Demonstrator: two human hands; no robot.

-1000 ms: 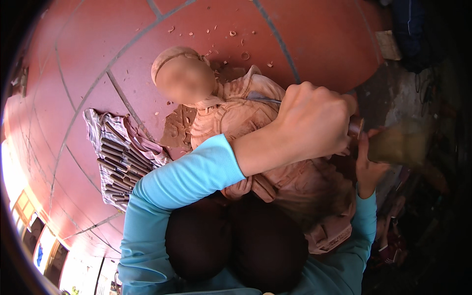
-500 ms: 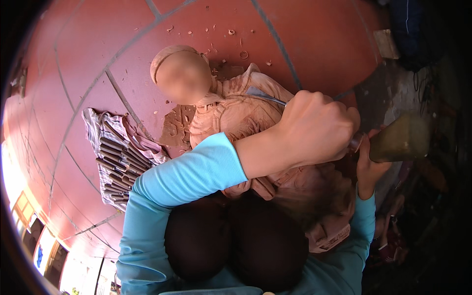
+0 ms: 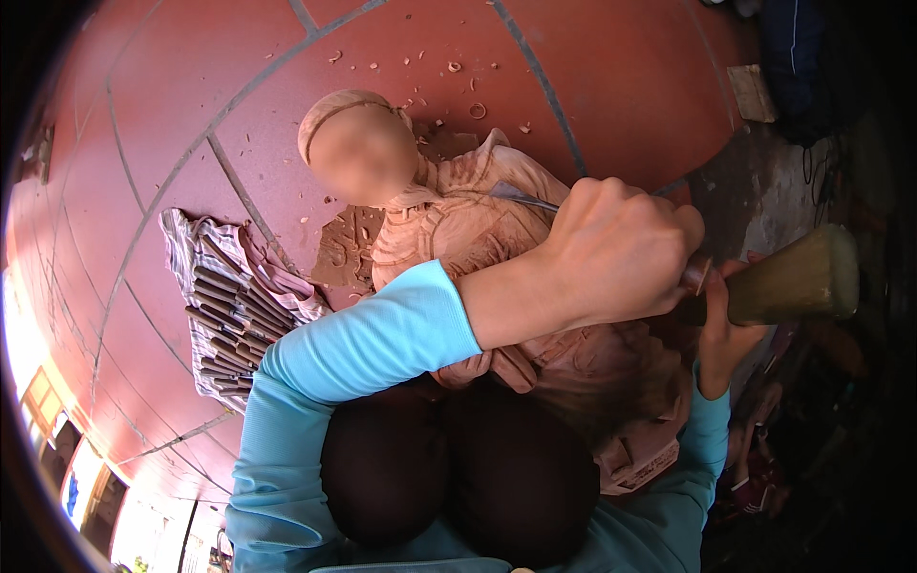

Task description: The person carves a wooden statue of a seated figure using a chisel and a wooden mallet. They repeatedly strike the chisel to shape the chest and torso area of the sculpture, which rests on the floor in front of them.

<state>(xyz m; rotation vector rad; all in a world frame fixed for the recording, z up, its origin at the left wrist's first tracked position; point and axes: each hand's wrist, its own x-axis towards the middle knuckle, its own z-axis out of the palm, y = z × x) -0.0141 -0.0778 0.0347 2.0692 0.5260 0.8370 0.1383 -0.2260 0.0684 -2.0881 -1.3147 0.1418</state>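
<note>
A carved wooden figure (image 3: 420, 234) with a rounded head lies tilted in front of my knees. My left hand (image 3: 621, 248) is wrapped round a chisel (image 3: 521, 195), its metal blade pointing left against the figure's chest and shoulder. The butt of the chisel's brown handle shows past the right side of my fist. My right hand (image 3: 726, 329), partly in shadow, grips a wooden mallet (image 3: 798, 277) with a thick, greenish-brown head. The mallet is close to the handle's end; whether they touch I cannot tell.
To the left, several chisels (image 3: 224, 310) with dark handles lie on a striped cloth (image 3: 186, 244). Curled wood shavings (image 3: 478, 111) are scattered over the red tiled floor (image 3: 430, 38). A small wood block (image 3: 752, 93) lies at the far right, beside a dark blue cloth thing (image 3: 795, 57).
The mallet and my right hand have shifted slightly right. The blade tip sits a little further right on the figure, while my left hand keeps its grip nearly in place.
</note>
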